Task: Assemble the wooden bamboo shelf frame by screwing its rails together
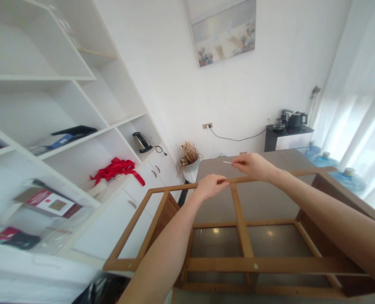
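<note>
The thin stick point(227, 162), pinched by the right hand point(253, 165) near the wooden frame's point(240, 209) far rail, could drop if fingertips slacken, while the left hand point(210, 186) curls on that rail, its hold unclear.

Bright, daylight from R thru curtain point(358, 97), 2 glare spots seen thru wooden frame point(219, 265), wide-angle edge distort., L shelving point(60, 79) soft

Head camera looks forward-down, seemingly close above a wooden frame point(242, 223).
</note>
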`<state>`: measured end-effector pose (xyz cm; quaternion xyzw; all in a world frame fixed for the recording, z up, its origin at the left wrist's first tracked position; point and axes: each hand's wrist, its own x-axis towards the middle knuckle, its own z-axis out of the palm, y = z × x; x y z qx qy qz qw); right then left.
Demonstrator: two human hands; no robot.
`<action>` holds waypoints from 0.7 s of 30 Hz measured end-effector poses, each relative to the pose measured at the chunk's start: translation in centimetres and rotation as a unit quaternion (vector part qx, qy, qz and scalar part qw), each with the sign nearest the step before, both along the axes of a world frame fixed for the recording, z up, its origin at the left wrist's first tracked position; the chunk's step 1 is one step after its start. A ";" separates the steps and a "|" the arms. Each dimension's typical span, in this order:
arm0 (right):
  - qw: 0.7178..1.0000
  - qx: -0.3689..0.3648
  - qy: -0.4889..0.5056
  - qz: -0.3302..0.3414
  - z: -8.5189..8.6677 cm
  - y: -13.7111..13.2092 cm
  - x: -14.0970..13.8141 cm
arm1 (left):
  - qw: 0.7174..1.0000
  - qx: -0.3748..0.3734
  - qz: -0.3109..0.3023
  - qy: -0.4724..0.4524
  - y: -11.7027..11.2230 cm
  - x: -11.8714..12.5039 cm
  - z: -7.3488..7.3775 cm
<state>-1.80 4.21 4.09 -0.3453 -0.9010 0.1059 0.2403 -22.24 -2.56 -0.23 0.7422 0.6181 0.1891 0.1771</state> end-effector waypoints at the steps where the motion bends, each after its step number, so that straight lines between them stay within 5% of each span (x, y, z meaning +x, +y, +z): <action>1: 0.999 -0.021 0.026 0.001 0.3 0.2 0.7 | 1.000 -0.002 0.004 0.001 0.2 -0.2 0.0; 8: 0.987 -0.099 0.118 -0.039 1.6 0.8 5.5 | 0.999 -0.007 0.031 0.006 4.4 -2.2 -0.2; 17: 0.975 -0.098 0.190 -0.057 -2.2 -1.4 5.6 | 0.991 -0.034 0.125 0.029 12.2 1.9 -0.6; 21: 0.974 -0.084 0.207 -0.025 -3.9 -4.6 3.7 | 0.988 -0.102 0.111 0.019 12.6 0.6 0.2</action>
